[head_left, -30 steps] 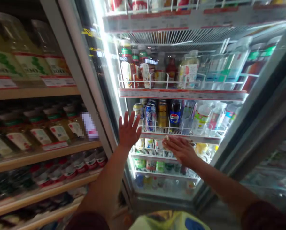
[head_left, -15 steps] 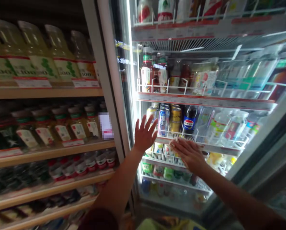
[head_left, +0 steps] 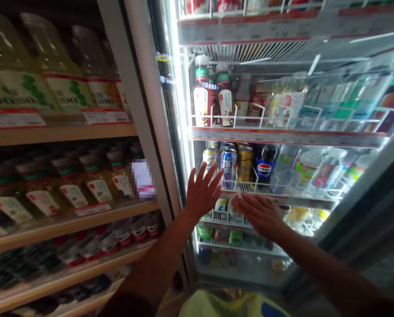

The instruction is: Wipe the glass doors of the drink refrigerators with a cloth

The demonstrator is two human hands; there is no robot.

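My left hand (head_left: pixel 203 193) is spread flat with its fingers apart, seemingly against the glass front of a lit drinks cooler. It holds nothing, and cans stand behind its fingertips. To its right, my right hand (head_left: pixel 259 215) lies flat over a pale cloth (head_left: pixel 238 197); only a small edge of the cloth shows beyond the fingers. Behind the glass, a blue can (head_left: pixel 229 167), a gold can (head_left: pixel 245 163) and a Pepsi bottle (head_left: pixel 264 165) stand on a shelf just above my right hand.
Left of the cooler's frame (head_left: pixel 140 79), wooden shelves (head_left: pixel 68 134) carry rows of bottled drinks. More bottles (head_left: pixel 226 99) stand on the cooler's upper rack. A dark, slanting door edge (head_left: pixel 348 211) runs down the right side. Yellow fabric (head_left: pixel 213 306) shows at the bottom.
The view has shifted a little, with the left shelves looking nearer. My right hand has turned slightly, and less of the cloth shows. My left hand stays spread in nearly the same place.
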